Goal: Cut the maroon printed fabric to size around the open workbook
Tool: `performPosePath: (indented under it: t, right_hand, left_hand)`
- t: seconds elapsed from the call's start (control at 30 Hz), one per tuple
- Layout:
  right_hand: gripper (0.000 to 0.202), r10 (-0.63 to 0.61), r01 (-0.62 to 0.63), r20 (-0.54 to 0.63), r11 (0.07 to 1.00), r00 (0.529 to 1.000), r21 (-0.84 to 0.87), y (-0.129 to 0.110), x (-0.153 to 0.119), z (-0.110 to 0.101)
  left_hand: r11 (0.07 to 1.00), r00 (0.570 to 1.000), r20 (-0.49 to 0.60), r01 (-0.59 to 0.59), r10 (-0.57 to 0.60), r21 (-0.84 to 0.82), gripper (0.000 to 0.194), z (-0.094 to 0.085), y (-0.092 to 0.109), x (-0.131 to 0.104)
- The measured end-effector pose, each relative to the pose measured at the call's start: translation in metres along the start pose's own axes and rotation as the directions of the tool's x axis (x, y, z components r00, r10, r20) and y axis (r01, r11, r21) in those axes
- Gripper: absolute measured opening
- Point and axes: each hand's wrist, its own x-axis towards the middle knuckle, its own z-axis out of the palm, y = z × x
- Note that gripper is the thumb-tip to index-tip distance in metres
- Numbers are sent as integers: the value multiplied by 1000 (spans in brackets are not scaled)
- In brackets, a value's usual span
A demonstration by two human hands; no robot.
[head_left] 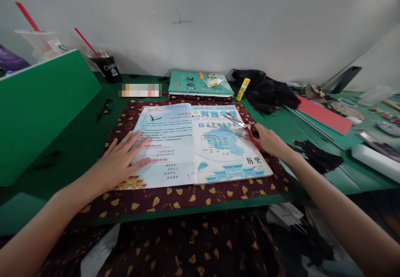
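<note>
My right grip (264,138) is wrapping the red handles (253,140) of a pair of scissors (240,124). Their long axis is running from my fist leftward and away from me, and the blades (236,121), seemingly a little parted, are slanting across the blue title of the right page (218,156). Whether they are touching the paper I cannot tell. My left grip (126,157) is lying spread, palm down, on the left page (168,137), well apart from the scissors; the right is the nearer to them. The open booklet (194,160) is resting on a patterned cloth (187,198) on the green bench (276,122), its fold running away from me between my grips.

The blue title is starting with 河南, the blades partly covering the rest; 历史 is standing in black lower down. Beyond, a green book (183,81) is showing 作文, near a yellow glue stick (243,89), and a dark cup (109,68) is bearing "Coffee".
</note>
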Motion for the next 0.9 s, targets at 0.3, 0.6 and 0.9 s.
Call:
performPosePath:
  t: [0.3, 0.6, 0.9]
  right_hand:
    - [52, 5, -5, -3, 1000, 1000, 15, 43, 4, -7]
    - [60, 82, -77, -56, 993, 995, 87, 36, 0, -16]
    - [32, 133, -125, -161, 991, 978, 55, 0, -87, -54]
  left_hand:
    - [998, 998, -43, -56, 55, -28, 70, 3, 28, 8]
    - [973, 975, -200, -135, 97, -186, 62, -9, 26, -7]
    - [893, 884, -265, -429, 385, -133, 31, -21, 28, -73]
